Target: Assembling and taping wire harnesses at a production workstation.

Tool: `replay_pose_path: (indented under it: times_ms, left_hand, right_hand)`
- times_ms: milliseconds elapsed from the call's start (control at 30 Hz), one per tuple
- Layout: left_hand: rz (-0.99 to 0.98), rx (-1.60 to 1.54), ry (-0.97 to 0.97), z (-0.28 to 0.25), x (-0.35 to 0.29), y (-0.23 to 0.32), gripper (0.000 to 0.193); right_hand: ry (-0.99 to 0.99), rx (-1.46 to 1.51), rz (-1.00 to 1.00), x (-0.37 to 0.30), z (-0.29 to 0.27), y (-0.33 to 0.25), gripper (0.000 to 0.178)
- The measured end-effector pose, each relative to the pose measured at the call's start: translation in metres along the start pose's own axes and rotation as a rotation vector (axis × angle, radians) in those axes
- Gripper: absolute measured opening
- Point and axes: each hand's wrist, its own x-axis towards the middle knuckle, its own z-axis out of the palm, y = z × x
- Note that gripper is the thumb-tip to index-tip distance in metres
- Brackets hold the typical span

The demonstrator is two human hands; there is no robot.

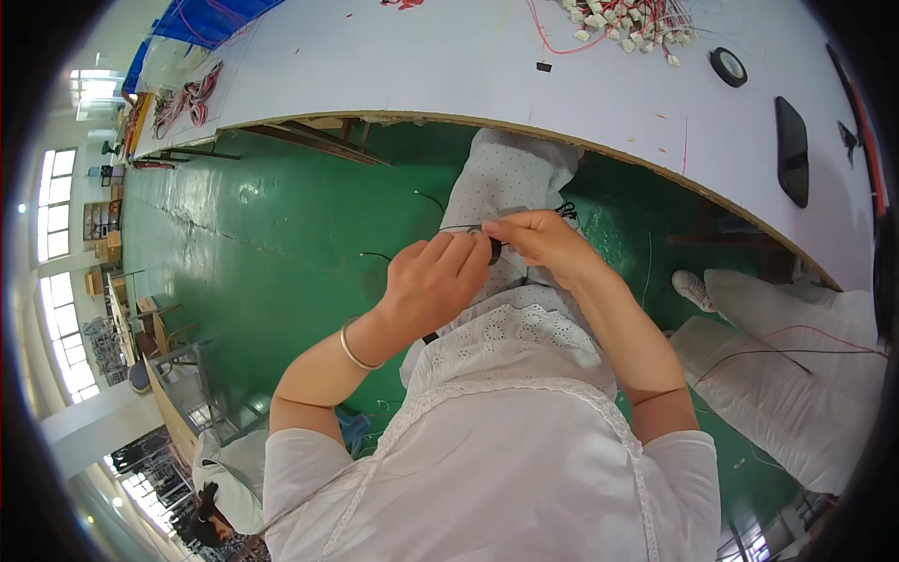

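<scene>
Green workshop floor lies below a white curved desk [449, 66]. We pinch a small black round part [493, 249] with thin black wires [440, 228] between left hand [433, 281] and right hand [543, 242], fingertips together, at 12 o'clock above our lap. Risk: loose wires may slip or snag.

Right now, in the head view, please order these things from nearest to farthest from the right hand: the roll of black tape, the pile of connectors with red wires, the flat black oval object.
From the right hand:
1. Pile of connectors, on the white table, straight ahead at its far edge.
2. Roll of black tape, on the table, farther right. These two are close; I rank them hesitantly.
3. Flat black oval object, far right on the table.
</scene>
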Motion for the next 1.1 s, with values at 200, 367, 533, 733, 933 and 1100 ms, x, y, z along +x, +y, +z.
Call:
replay_pose_path:
  times_ms: [200,367,533,733,933,1100]
  left_hand:
    - [0.008,-0.071,-0.026,0.016,-0.004,0.001,0.015]
    - [-0.044,-0.161,-0.195,0.018,-0.010,0.008,0.017]
    - [0.044,-0.075,-0.282,0.025,-0.017,0.005,0.018]
    - [0.224,0.050,-0.154,0.038,-0.025,0.004,0.026]
    - [-0.088,-0.285,-0.188,0.040,-0.031,-0.002,0.010]
    - [-0.990,-1.770,-0.785,0.015,-0.015,-0.030,0.021]
  right_hand:
    - [0.110,-0.372,-0.015,-0.003,-0.006,0.013,0.048]
    - [0.133,-0.321,-0.138,0.006,-0.009,0.039,0.048]
    - [0.179,-0.279,-0.154,-0.005,-0.005,0.034,0.040]
    - [0.067,-0.053,0.208,-0.003,-0.003,0.037,0.033]
    - [0.054,0.219,-0.001,-0.003,-0.010,0.029,0.033]
    - [-0.358,0.050,-0.418,-0.025,-0.049,0.023,0.030]
